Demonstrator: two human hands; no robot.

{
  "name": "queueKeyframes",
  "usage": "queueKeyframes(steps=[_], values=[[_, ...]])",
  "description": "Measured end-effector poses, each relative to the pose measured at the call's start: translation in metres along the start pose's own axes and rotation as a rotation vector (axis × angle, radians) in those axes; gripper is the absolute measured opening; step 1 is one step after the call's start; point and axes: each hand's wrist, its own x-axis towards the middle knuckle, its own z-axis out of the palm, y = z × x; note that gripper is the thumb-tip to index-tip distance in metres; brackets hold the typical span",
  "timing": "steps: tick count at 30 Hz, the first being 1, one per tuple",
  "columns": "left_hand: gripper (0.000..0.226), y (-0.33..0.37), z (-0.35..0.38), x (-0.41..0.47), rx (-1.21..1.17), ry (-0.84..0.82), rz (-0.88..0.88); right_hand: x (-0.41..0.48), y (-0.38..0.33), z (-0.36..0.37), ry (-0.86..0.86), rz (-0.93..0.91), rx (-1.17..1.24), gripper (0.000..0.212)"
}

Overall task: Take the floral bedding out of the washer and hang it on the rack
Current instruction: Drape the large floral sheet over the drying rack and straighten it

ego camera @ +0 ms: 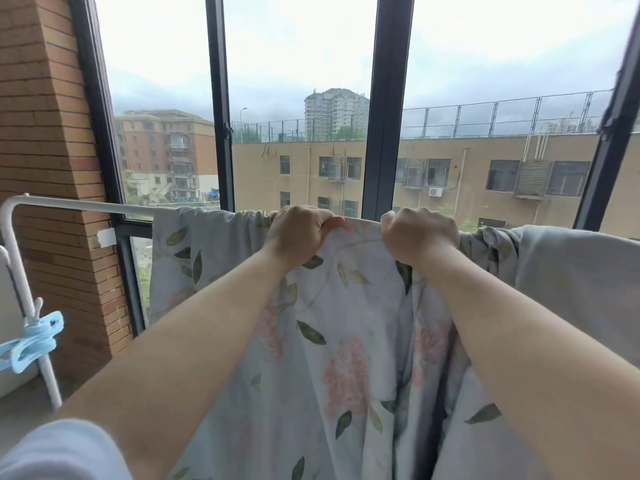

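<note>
Both sets of fingers [329, 221] are curled tight, pinching the top edge of the floral bedding [346, 341]. Left hand [298, 233] and right hand [419, 233] sit near each other. The bedding drapes over the white rack [86, 203]; a blue clip [33, 341] grips its near-left leg.

Both my arms stretch forward and upward, bare along the forearms, drawing closer together toward the hands. My left hand [299, 233] is curled tight, its back toward me, knuckles on top, and it grips the top edge of the floral bedding [346, 341]. My right hand [419, 233] is curled the same way near it, the two not touching, and grips the same edge. A pale sleeve [62, 452] covers my left upper arm.
</note>
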Motion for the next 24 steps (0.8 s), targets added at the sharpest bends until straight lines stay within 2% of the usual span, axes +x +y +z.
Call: queueKeyframes(steps=[5,7,10,12,14,15,16,17,18,21,24], values=[[0.039,-0.026,0.0,-0.001,0.136,0.092,-0.068,-0.001,0.004,0.001,0.008,0.001,-0.016,0.035],[0.043,-0.041,-0.008,-0.003,0.199,0.11,-0.199,0.0,0.012,-0.001,0.016,0.028,-0.014,0.035],[0.031,-0.045,-0.02,0.001,0.309,0.075,-0.433,0.0,0.02,-0.002,0.033,0.079,0.004,0.036],[0.028,-0.027,-0.019,0.009,0.296,0.083,-0.485,-0.001,0.018,0.0,0.031,0.07,-0.005,0.035],[0.035,0.005,-0.011,0.021,0.211,0.117,-0.331,-0.001,0.016,0.0,0.038,0.066,-0.01,0.036],[0.038,0.022,-0.006,0.023,0.125,0.038,-0.235,-0.001,0.017,0.0,0.039,0.068,-0.01,0.037],[0.047,0.037,0.0,0.022,0.078,-0.11,-0.154,-0.001,0.019,0.0,0.042,0.071,-0.01,0.039],[0.054,0.048,0.006,0.019,0.093,-0.253,-0.098,0.0,0.022,-0.001,0.046,0.076,-0.012,0.041],[0.054,0.053,0.011,0.016,0.119,-0.317,-0.058,-0.001,0.026,-0.001,0.052,0.081,-0.013,0.042],[0.041,0.043,0.021,0.012,-0.049,-0.184,-0.012,-0.005,0.032,-0.003,0.054,0.083,-0.004,0.04],[0.045,0.035,0.02,0.016,-0.125,-0.141,-0.004,-0.007,0.033,-0.006,0.044,0.074,0.018,0.036]])
